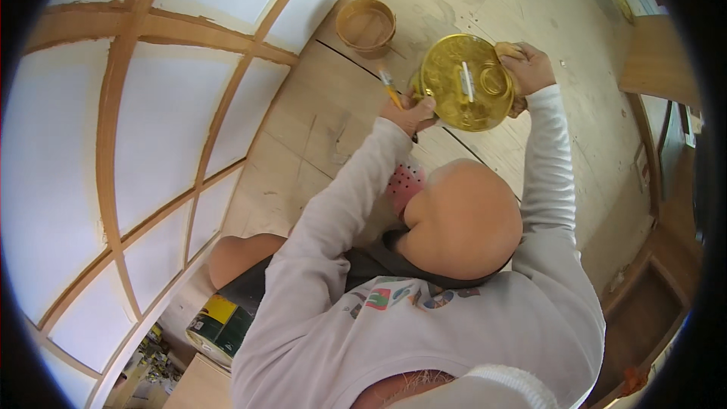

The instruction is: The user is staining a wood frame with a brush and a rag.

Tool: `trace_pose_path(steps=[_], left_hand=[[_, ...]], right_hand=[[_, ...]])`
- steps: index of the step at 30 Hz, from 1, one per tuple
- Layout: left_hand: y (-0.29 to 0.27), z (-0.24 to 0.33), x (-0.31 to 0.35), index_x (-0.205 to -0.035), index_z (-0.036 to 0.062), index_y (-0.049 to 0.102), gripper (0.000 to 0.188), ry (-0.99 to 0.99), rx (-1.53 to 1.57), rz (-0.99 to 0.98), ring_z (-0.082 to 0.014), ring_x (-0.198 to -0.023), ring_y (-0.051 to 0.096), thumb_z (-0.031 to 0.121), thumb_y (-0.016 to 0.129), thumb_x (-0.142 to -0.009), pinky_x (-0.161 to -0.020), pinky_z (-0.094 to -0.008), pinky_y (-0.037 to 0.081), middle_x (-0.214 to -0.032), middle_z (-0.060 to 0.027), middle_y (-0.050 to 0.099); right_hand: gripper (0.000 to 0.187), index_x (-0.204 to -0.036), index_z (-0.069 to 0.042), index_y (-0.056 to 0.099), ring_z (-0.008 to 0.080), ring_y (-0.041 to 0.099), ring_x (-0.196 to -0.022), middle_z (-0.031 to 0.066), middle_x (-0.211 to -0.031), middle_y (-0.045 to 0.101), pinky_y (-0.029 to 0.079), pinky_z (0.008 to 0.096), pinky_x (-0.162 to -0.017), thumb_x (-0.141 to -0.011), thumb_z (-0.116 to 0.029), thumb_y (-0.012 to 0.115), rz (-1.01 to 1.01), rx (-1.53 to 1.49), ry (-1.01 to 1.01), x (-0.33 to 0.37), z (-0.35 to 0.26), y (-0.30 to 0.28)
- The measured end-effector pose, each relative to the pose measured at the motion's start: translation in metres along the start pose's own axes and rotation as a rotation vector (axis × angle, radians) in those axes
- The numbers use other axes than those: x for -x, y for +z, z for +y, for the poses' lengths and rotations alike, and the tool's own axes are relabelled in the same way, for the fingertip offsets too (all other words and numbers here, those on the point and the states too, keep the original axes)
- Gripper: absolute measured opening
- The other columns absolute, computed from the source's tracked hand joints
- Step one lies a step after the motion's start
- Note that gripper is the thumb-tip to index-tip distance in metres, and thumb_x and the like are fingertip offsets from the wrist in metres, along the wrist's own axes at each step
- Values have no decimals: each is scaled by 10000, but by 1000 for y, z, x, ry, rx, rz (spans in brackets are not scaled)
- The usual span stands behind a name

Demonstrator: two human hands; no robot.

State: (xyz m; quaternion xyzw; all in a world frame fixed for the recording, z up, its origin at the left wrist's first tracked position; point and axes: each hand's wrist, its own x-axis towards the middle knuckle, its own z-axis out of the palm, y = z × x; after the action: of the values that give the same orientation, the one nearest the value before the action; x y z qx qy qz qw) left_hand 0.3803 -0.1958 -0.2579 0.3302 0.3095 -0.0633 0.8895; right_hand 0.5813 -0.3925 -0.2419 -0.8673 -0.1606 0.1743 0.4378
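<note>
A round gold-coloured tin [467, 83] with a raised cap and a white handle across its top is held out in front of me, over the floor. My left hand [410, 111] is closed around a paintbrush [391, 89] with a yellow handle, and its fingers also meet the near left side of the tin. On the tin's right rim, my right hand [528, 72] grips with a bit of yellowish, cloth-like material [510, 51] at the fingers. Part of the left fingers is hidden by the tin. A brown tub [366, 25] stands on the floor beyond the brush.
A wooden frame with white panels [179, 110] rises along the left. Behind my left leg sits a green and yellow can [218, 324]. A wooden cabinet [644, 318] is at the right. My bent knee [469, 220] is close below the tin.
</note>
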Motion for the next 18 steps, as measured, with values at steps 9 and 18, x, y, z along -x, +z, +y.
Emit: trace_pose_path(steps=[9, 18], left_hand=[[25, -12, -29, -1302, -46, 350, 667, -60, -235, 53, -231, -1008, 569, 97, 720, -765, -778, -346, 563, -1187, -160, 511], [-56, 69, 93, -1244, -19, 428, 585, -94, -837, -50, -242, -1034, 555, 60, 717, -742, -776, -337, 526, -1106, -164, 561]], right_hand=[[326, -1030, -27, 623, 220, 632, -818, 114, -891, 669, 487, 302, -753, -770, -222, 645, 189, 258, 10, -4, -1, -34], [440, -1135, 3, 578, 171, 608, -890, 107, -1029, 639, 490, 289, -784, -770, -225, 672, 146, -279, -85, -91, -96, 35]])
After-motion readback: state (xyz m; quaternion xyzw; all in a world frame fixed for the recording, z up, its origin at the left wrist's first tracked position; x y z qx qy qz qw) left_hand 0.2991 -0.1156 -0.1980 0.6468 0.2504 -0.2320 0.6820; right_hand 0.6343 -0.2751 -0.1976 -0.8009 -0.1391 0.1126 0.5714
